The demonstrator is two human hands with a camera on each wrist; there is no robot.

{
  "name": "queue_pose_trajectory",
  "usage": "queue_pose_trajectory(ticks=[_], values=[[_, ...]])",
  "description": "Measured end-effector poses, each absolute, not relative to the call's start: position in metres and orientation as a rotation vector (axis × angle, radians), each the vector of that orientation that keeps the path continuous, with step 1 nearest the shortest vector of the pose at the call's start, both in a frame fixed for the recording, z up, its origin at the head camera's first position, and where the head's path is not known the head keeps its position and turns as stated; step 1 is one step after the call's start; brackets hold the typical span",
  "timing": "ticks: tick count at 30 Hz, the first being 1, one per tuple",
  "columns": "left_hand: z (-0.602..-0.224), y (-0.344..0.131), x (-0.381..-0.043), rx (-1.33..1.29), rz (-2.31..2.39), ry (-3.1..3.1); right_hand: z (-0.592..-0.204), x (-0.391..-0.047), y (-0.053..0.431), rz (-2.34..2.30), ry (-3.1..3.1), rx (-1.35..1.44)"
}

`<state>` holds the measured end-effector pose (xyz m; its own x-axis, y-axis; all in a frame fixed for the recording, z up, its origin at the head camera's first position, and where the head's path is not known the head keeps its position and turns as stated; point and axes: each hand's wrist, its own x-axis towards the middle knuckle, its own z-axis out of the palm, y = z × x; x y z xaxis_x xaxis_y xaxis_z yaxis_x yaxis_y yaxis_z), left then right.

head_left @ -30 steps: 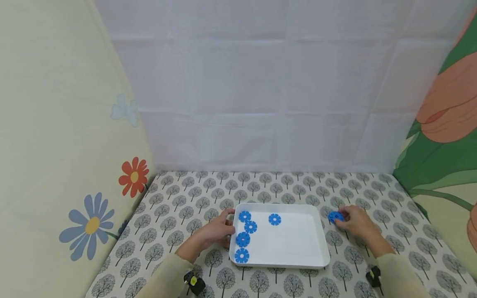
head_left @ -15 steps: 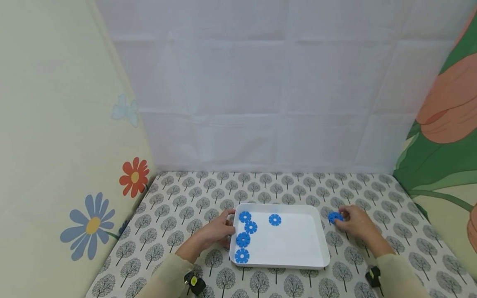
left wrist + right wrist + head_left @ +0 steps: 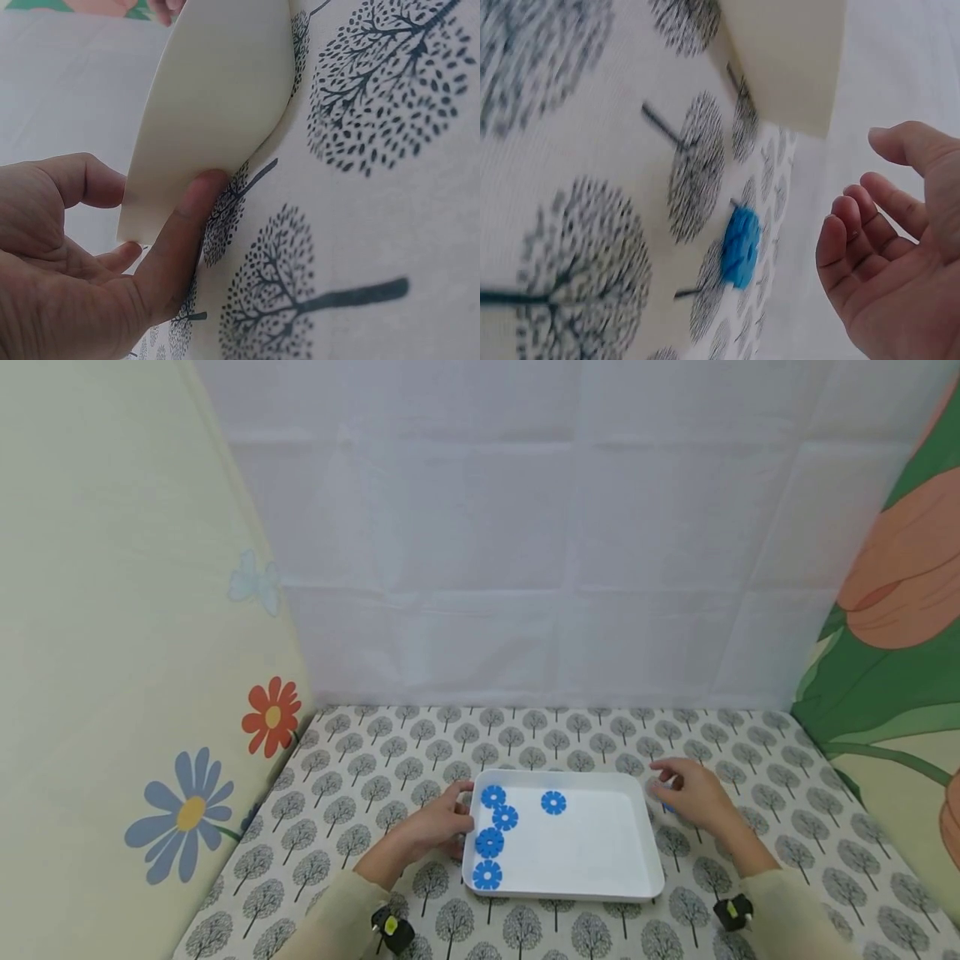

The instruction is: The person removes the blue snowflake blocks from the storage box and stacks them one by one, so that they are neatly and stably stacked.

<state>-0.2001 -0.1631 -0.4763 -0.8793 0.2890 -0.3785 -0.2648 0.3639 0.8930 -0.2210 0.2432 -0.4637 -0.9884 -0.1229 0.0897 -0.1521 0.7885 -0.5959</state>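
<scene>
you get soft, even light in the head view; your wrist views look dimmer, the right one blurring the cloth (image 3: 585, 154) toward ten o'clock.

Discs (image 3: 490, 842) lie inside the tray (image 3: 585, 856) and to its right.

Blue notched discs (image 3: 739, 244) lie inside and beside the white tray (image 3: 577, 852).
</scene>
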Motion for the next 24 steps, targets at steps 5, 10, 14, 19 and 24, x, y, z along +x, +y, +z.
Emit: queue_pose_trajectory(ticks=[5, 10, 14, 19, 24], values=[[-0.475, -0.162, -0.199, 0.009, 1.540, 2.154, -0.459, -0.220, 0.225, 1.101, -2.914, 0.309], [-0.475, -0.162, -0.200, 0.002, 1.538, 2.153, -0.459, -0.221, 0.208, 1.159, -2.892, 0.363], [-0.476, -0.162, -0.200, 0.012, 1.535, 2.150, -0.461, -0.223, 0.195, 1.122, -2.889, 0.403], [-0.476, -0.163, -0.200, 0.018, 1.536, 2.147, -0.461, -0.222, 0.177, 1.157, -2.933, 0.379], [-0.475, -0.162, -0.200, 0.014, 1.536, 2.146, -0.462, -0.222, 0.163, 1.201, -2.967, 0.335]])
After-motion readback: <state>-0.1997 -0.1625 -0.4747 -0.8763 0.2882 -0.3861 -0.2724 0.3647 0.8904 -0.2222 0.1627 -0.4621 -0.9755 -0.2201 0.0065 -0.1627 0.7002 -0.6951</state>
